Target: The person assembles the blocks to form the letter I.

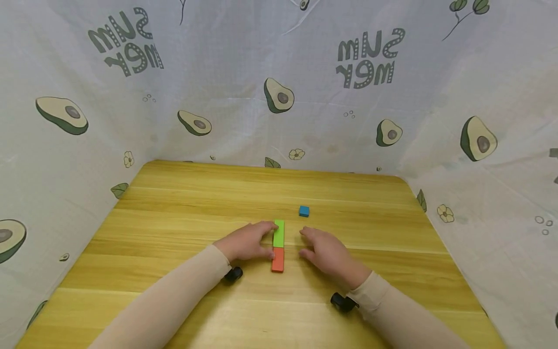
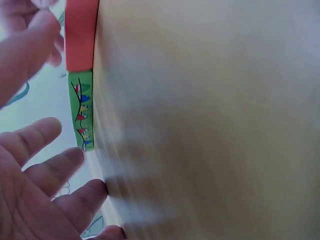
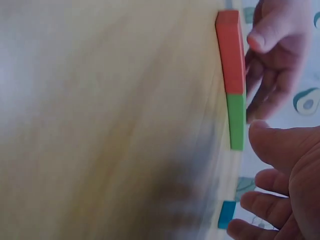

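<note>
A lime green block point(image 1: 279, 234) and a red block point(image 1: 277, 261) lie end to end in one line on the wooden table. Along their left side is my left hand point(image 1: 247, 241), index finger by the green block and thumb by the red one; whether they touch, I cannot tell. My right hand point(image 1: 329, 253) hovers apart, to the right of the pair, with loosely bent fingers and nothing in them. Beyond it sits a small blue block point(image 1: 304, 211). Painted bunting flags show on the green block's side point(image 2: 82, 110) in the left wrist view.
The wood-grain table point(image 1: 196, 194) has a rounded far edge. A white cloth point(image 1: 235, 63) printed with avocados hangs behind it and along both sides. Black wrist cameras are strapped below both hands, the right one point(image 1: 343, 302) close to the tabletop.
</note>
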### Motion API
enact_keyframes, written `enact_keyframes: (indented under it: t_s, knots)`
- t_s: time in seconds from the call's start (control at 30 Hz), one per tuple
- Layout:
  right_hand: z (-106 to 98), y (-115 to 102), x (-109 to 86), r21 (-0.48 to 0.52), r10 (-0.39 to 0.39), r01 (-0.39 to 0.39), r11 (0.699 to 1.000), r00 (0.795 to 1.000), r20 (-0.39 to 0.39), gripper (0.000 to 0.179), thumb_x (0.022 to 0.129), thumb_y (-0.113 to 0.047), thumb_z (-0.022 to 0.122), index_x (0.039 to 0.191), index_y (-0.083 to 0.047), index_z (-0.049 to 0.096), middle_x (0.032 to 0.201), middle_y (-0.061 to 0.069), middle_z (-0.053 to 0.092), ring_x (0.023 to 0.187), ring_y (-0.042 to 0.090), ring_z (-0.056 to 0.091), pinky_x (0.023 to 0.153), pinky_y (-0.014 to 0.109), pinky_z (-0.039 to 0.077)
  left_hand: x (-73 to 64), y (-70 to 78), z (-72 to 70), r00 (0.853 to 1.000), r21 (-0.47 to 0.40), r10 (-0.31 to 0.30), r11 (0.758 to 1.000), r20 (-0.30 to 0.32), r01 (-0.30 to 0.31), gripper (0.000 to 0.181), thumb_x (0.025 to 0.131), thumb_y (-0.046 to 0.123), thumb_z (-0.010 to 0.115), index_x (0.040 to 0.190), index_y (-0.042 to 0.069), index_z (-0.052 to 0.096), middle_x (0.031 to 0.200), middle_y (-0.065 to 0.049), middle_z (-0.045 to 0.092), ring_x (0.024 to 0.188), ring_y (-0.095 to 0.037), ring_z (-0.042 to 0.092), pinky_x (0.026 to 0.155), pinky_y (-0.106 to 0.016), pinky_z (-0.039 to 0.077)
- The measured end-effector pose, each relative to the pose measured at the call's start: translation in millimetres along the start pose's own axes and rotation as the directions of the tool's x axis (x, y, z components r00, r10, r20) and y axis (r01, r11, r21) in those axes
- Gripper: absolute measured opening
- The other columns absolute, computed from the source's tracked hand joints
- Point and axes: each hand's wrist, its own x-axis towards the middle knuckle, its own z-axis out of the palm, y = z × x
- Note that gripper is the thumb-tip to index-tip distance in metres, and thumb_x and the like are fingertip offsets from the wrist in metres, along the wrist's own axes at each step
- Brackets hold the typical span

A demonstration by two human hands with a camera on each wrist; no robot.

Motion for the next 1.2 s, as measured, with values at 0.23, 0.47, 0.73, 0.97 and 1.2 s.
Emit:
enact_keyframes:
  t_s: [0.23,0.47,0.73,0.97,1.2]
  knots:
    - [-6.2,20.7,14.1,0.025,0.055,-0.054,0.998,0.998,-0.013,0.057,0.103,-0.029,0.070,0.149,0.000,0.055,0.150,0.020,0.060,0.139,0.039,0.058,0.116,0.056,0.047,-2.5,2.7,3.8,0.999,0.050,0.040,0.998,0.016,-0.041,0.072,0.096,0.044,0.078,0.158,0.020,0.049,0.171,0.000,0.037,0.158,-0.025,0.037,0.129,-0.044,0.032]
    - [-14.3,34.9,28.1,0.079,0.095,-0.094,0.992,0.995,-0.014,0.058,0.104,-0.029,0.068,0.151,0.002,0.052,0.153,0.023,0.056,0.143,0.042,0.054,0.117,0.059,0.045,-3.4,2.9,4.9,0.998,0.106,0.062,0.992,0.032,-0.065,0.066,0.097,0.044,0.076,0.154,0.018,0.054,0.173,0.001,0.034,0.159,-0.026,0.035,0.129,-0.045,0.033]
    - [-16.2,51.0,44.6,0.098,0.090,-0.085,0.992,0.995,-0.042,0.055,0.105,-0.026,0.065,0.150,0.003,0.053,0.155,0.024,0.054,0.144,0.045,0.051,0.119,0.060,0.042,-3.2,8.4,6.1,0.998,0.145,0.057,0.988,0.008,-0.057,0.063,0.098,0.046,0.074,0.151,0.016,0.057,0.170,-0.002,0.038,0.157,-0.025,0.039,0.127,-0.043,0.036]
    - [-16.3,60.6,58.9,0.140,0.128,-0.128,0.982,0.992,0.003,0.056,0.106,-0.030,0.065,0.154,-0.003,0.051,0.159,0.020,0.051,0.149,0.043,0.046,0.121,0.060,0.040,-2.9,12.0,7.5,0.999,0.119,0.029,0.993,-0.014,-0.028,0.061,0.097,0.042,0.077,0.148,0.016,0.060,0.169,-0.001,0.040,0.156,-0.026,0.040,0.127,-0.043,0.037]
    - [-14.5,67.2,72.0,0.154,0.154,-0.157,0.976,0.988,0.030,0.057,0.106,-0.031,0.065,0.155,-0.006,0.051,0.160,0.018,0.051,0.149,0.042,0.046,0.122,0.059,0.039,-2.8,12.0,8.4,1.000,0.093,0.006,0.996,-0.012,-0.005,0.060,0.096,0.042,0.077,0.148,0.017,0.059,0.170,0.000,0.039,0.157,-0.026,0.038,0.127,-0.044,0.036]
